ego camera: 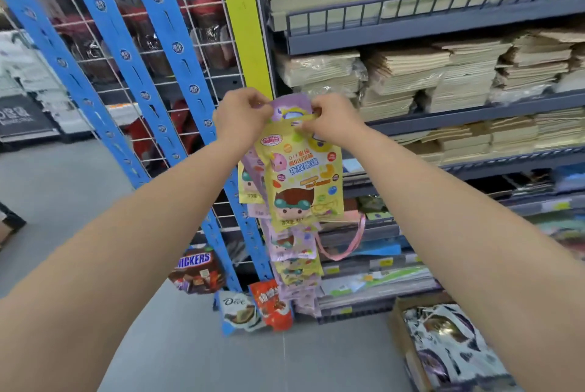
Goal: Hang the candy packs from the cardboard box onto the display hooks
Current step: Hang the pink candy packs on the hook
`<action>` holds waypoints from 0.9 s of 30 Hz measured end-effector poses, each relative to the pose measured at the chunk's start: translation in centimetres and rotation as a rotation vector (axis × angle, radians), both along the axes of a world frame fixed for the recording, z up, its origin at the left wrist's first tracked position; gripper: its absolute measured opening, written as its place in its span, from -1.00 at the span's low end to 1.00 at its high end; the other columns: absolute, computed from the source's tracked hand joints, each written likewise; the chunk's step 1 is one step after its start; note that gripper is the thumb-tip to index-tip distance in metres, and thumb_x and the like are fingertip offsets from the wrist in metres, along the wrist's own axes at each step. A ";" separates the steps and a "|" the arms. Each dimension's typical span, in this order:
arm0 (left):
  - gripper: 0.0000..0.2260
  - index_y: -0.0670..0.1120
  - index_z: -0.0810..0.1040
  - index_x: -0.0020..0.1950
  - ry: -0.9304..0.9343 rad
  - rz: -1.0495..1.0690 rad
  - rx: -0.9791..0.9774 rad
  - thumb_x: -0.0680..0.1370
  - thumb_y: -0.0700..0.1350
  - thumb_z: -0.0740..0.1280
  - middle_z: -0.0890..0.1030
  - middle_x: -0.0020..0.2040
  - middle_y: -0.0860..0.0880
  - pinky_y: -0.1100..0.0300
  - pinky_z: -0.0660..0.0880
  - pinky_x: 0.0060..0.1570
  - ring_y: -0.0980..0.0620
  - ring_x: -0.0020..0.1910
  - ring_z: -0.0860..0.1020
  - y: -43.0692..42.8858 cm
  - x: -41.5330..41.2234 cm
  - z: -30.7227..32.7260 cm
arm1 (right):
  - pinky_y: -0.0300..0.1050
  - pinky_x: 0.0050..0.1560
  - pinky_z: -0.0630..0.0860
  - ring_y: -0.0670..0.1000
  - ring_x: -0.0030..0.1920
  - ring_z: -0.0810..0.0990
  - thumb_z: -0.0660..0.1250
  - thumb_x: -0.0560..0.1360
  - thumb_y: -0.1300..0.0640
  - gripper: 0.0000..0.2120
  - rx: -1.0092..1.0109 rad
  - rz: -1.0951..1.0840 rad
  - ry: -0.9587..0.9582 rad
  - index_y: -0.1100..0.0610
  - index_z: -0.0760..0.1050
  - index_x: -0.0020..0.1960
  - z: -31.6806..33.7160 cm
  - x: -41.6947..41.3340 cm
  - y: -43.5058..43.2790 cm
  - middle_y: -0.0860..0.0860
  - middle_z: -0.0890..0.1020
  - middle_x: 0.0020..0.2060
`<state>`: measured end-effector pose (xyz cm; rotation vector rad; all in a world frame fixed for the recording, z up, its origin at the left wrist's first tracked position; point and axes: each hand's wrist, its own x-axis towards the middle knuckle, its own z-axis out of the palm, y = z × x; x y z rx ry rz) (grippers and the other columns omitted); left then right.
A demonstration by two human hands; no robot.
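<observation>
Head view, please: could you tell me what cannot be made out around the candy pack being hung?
- Display hook: hidden in the head view behind the left hand, right hand and purple pack above the yellow candy pack.
- Cardboard box: cut off by the bottom edge, so its contents are partly unseen.
- Lower hanging packs: print blurred and too small.

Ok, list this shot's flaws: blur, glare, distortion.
Head view: wide-angle distortion slants the blue slotted metal uprights; the yellow cartoon-printed candy pack, pinched by left hand and right hand, reads sharp; far edges smear; glare on plastic-wrapped paper stacks.
</observation>
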<state>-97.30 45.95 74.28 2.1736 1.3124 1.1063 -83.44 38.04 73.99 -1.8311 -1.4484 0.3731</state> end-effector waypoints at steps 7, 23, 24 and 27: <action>-0.85 0.07 0.55 -0.14 -0.083 0.048 0.163 0.48 -0.15 0.23 0.49 -0.35 0.11 0.09 0.32 0.06 0.02 -0.20 0.47 4.1 -1.0 2.2 | -0.15 -0.24 0.41 -0.05 -0.25 0.46 0.49 0.35 0.16 -0.59 0.117 -0.136 0.033 0.11 0.43 0.14 1.6 -1.3 2.0 -0.07 0.44 -0.23; -0.87 -0.06 0.56 0.02 -0.030 0.088 0.362 0.55 -0.06 0.27 0.65 -0.16 -0.03 0.06 0.31 0.13 -0.10 -0.08 0.56 9.5 2.3 2.3 | -0.14 -0.16 0.38 -0.01 -0.06 0.55 0.46 0.37 0.07 -0.85 0.124 -0.132 -0.254 -0.03 0.48 -0.24 3.7 1.2 6.2 -0.09 0.55 -0.20; -0.86 -0.05 0.57 0.00 -0.019 0.085 0.374 0.55 -0.05 0.27 0.66 -0.15 -0.02 0.06 0.32 0.13 -0.08 -0.08 0.58 9.7 2.3 2.3 | -0.13 -0.16 0.39 0.00 -0.05 0.56 0.46 0.37 0.06 -0.88 0.123 -0.135 -0.254 -0.01 0.51 -0.23 3.7 1.3 6.3 -0.08 0.58 -0.17; -0.85 -0.05 0.57 0.02 0.017 0.081 0.356 0.56 -0.05 0.24 0.66 -0.06 0.00 0.10 0.25 0.14 -0.04 -0.02 0.56 9.9 2.2 2.6 | -0.10 -0.14 0.44 0.03 -0.02 0.58 0.47 0.36 0.03 -0.86 0.123 -0.149 -0.270 0.04 0.59 -0.14 3.6 1.2 6.8 -0.02 0.64 -0.07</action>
